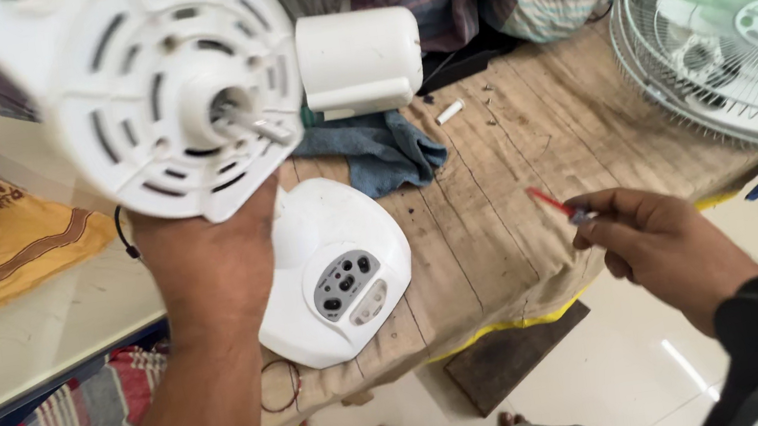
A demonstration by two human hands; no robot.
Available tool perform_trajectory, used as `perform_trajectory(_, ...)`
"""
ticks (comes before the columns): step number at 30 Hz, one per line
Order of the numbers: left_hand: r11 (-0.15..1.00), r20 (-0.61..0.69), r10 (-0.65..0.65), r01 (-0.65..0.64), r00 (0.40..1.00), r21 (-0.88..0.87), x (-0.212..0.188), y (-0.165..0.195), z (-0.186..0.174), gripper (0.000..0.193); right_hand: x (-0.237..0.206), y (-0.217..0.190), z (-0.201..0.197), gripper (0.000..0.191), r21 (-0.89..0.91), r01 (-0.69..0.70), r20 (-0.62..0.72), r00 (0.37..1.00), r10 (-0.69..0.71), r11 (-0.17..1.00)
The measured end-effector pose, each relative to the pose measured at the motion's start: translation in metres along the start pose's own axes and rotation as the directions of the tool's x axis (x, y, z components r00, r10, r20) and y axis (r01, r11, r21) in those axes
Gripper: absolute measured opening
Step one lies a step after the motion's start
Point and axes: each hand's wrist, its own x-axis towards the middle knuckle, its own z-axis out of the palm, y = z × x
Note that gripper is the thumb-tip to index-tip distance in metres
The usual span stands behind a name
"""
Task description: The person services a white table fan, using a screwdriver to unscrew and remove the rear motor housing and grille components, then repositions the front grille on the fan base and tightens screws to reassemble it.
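At lower left the left hand [214,266] grips a white fan motor housing [154,86] from below, shaft pointing at the camera. At right centre, the right hand [665,247] pinches a thin red tool [551,203]. Between them a white fan base [337,268] lies on the burlap-covered bench [512,174] — farther back, a blue cloth [375,149], a white cylindrical cover [360,61] and, upper right, a fan cage [730,35].

Fan base [333,274] on worktop [505,195], near edge. Cloth [375,149] behind it, cylinder cover [360,60] behind cloth. Fan guard [730,35] at right. Motor housing [154,86] held up at left, above base. Wood block [512,352] on floor below.
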Motion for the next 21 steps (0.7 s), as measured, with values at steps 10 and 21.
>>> perform_trajectory(10, 0.989, -0.030, -0.047, 0.051, 0.998, 0.141, -0.024, 0.013, 0.004, 0.089, 0.127, 0.010, -0.014, 0.037, -0.560, 0.249, -0.037, 0.945, -0.324, 0.790)
perform_trajectory(21, 0.665, -0.333, -0.512, 0.611, 0.792, 0.429, -0.072, 0.047, -0.008, 0.106, 0.168, -0.002, -0.010, 0.040, -0.864, 0.294, 0.069, 0.874, -0.481, 0.409)
